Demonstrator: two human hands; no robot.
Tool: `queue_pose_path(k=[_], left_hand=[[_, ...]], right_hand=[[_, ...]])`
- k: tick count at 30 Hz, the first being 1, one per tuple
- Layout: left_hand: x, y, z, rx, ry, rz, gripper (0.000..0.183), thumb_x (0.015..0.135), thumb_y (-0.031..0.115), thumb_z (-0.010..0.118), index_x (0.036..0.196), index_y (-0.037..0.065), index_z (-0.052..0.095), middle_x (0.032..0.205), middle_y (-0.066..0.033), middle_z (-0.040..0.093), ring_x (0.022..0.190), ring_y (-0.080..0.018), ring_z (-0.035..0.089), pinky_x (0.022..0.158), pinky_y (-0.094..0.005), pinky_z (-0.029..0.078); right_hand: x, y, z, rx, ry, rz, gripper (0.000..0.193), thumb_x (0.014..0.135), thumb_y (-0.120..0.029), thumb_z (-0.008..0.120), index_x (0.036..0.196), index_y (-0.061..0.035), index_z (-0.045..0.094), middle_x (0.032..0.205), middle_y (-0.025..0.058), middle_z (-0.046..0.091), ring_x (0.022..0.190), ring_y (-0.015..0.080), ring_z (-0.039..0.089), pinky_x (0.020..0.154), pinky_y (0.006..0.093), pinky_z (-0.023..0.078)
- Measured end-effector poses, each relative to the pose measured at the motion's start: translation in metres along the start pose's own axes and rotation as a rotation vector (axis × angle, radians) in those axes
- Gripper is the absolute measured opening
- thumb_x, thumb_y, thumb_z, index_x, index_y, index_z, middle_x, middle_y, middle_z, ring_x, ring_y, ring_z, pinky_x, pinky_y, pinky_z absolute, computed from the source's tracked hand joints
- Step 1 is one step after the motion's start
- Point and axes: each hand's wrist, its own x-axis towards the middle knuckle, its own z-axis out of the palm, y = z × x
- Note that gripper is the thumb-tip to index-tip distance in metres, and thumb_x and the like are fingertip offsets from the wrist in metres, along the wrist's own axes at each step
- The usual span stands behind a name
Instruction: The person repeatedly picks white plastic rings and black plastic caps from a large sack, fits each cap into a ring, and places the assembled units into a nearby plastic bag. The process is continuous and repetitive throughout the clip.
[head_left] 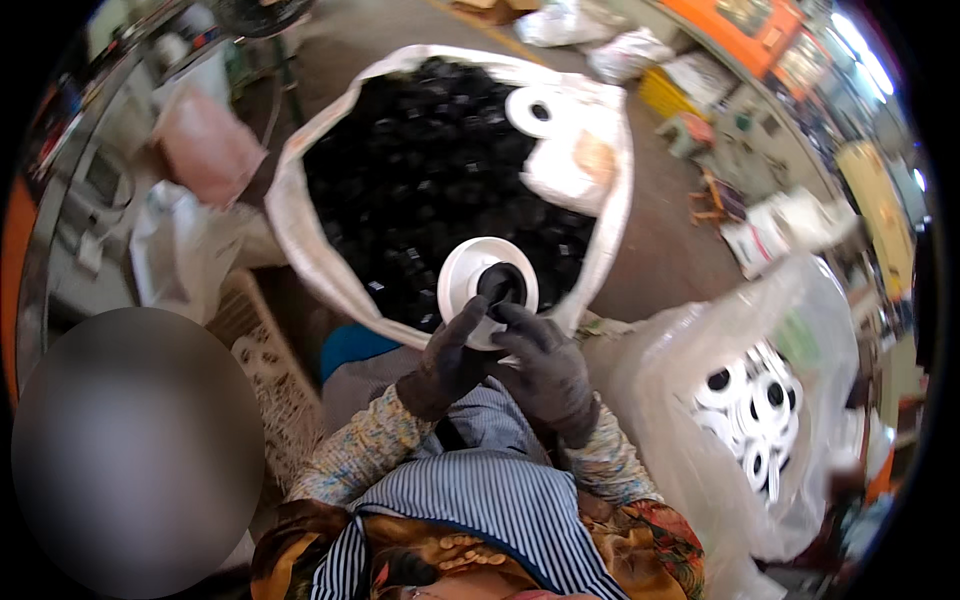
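Both my hands wear dark grey gloves and meet in front of my lap. They hold a white round plastic part with a wide flange [458, 272] at its near side, over the near edge of the big sack. A black plastic piece [503, 284] sits in the middle of the white part. The thumb and fingers of my left hand [455, 365] close on the near left rim. My right hand [548, 378] curls at the near right, its fingertips against the black piece. The undersides of the fingers are hidden.
A large white sack [290, 190] full of black plastic pieces [420, 160] stands ahead. On them lie another white ring [520, 105] and a white bag [560, 175]. At right, a clear plastic bag [660, 380] holds several white parts. A crate [245, 290] is at left.
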Motion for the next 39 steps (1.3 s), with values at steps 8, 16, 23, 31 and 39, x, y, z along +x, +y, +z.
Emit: queue_pose_path(k=[8,16,23,31,39], left_hand=[[-0.009,0.091,-0.002,0.163,0.077,-0.234,0.086,0.088,0.029,0.074,0.154,0.005,0.025,0.144,-0.0179,0.045,0.136,-0.0287,0.044,0.111,-0.0396,0.041],[-0.002,0.105,0.003,0.319,0.022,-0.076,0.096,0.094,0.048,0.063,0.159,0.008,0.006,0.157,-0.0237,0.023,0.144,-0.0342,0.031,0.116,-0.0453,0.034],[-0.003,0.121,-0.002,0.389,0.038,-0.291,0.092,0.096,0.06,0.055,0.157,0.005,0.015,0.149,-0.0256,0.036,0.137,-0.0335,0.043,0.112,-0.0434,0.04],[-0.001,0.127,-0.029,1.008,-0.242,0.222,0.075,0.097,0.045,0.056,0.155,0.017,0.02,0.136,-0.0249,0.048,0.127,-0.0341,0.056,0.104,-0.0412,0.051],[0.013,0.123,-0.038,0.956,-0.186,0.481,0.084,0.092,0.023,0.068,0.156,0.032,0.014,0.149,-0.0247,0.035,0.136,-0.0383,0.044,0.107,-0.0452,0.046]], right_hand=[[0.05,0.008,0.015,0.177,-0.162,0.134,0.086,0.08,-0.014,0.078,0.152,-0.0035,0.033,0.136,0.0289,0.049,0.114,0.0409,0.063,0.09,0.0421,0.057],[0.054,0.018,0.024,0.203,-0.274,0.125,0.088,0.08,-0.019,0.078,0.153,-0.0044,0.03,0.133,0.0283,0.049,0.114,0.0459,0.059,0.093,0.0462,0.054],[0.06,0.026,0.024,0.04,-0.358,-0.066,0.082,0.082,-0.023,0.077,0.151,-0.0088,0.035,0.132,0.0258,0.047,0.112,0.0422,0.06,0.09,0.0463,0.056],[0.064,0.027,0.028,-0.281,-0.447,-0.318,0.072,0.086,-0.023,0.07,0.151,-0.015,0.038,0.135,0.025,0.048,0.105,0.0358,0.065,0.082,0.0454,0.059],[0.064,0.024,0.045,0.076,-0.193,-0.038,0.08,0.08,-0.027,0.078,0.146,-0.0049,0.039,0.132,0.0265,0.053,0.107,0.0384,0.066,0.08,0.0447,0.06]])
